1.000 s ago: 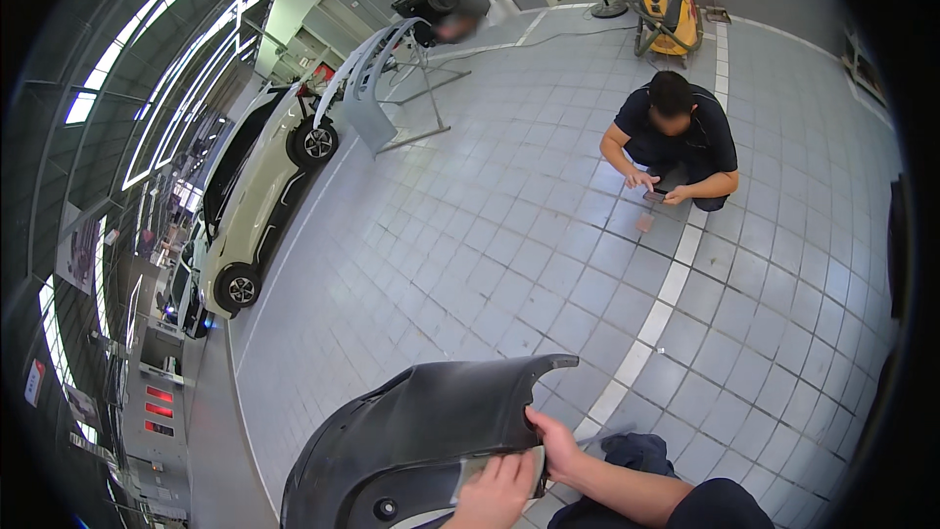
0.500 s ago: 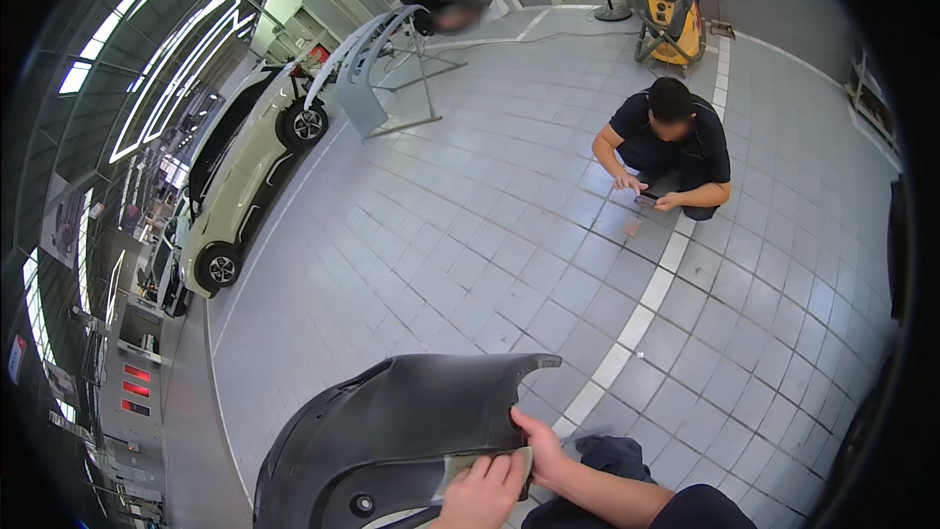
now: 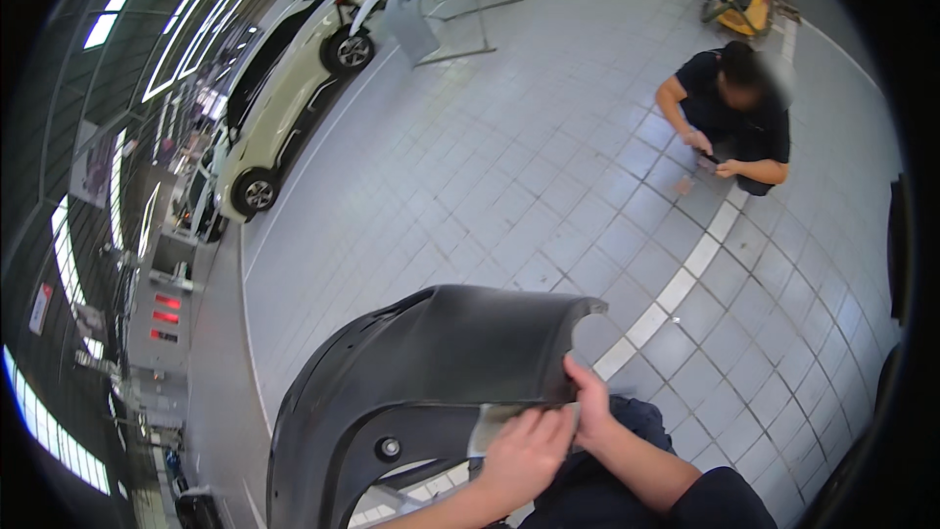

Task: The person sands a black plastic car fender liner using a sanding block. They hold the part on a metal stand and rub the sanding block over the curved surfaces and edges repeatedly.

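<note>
At the near edge of the tiled floor (image 3: 509, 196), left hand (image 3: 524, 451) presses a grey sanding sheet (image 3: 490, 421) to the dark bumper (image 3: 431, 372); right hand (image 3: 590, 402) grips its rim. Risk: unsupported bumper may slip. Beyond, a person (image 3: 729, 118) crouches.

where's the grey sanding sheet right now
In the head view it sits low and centre: the grey sheet lies on the lower edge of the dark bumper panel, under the left hand, with the right hand just beside it.
</note>
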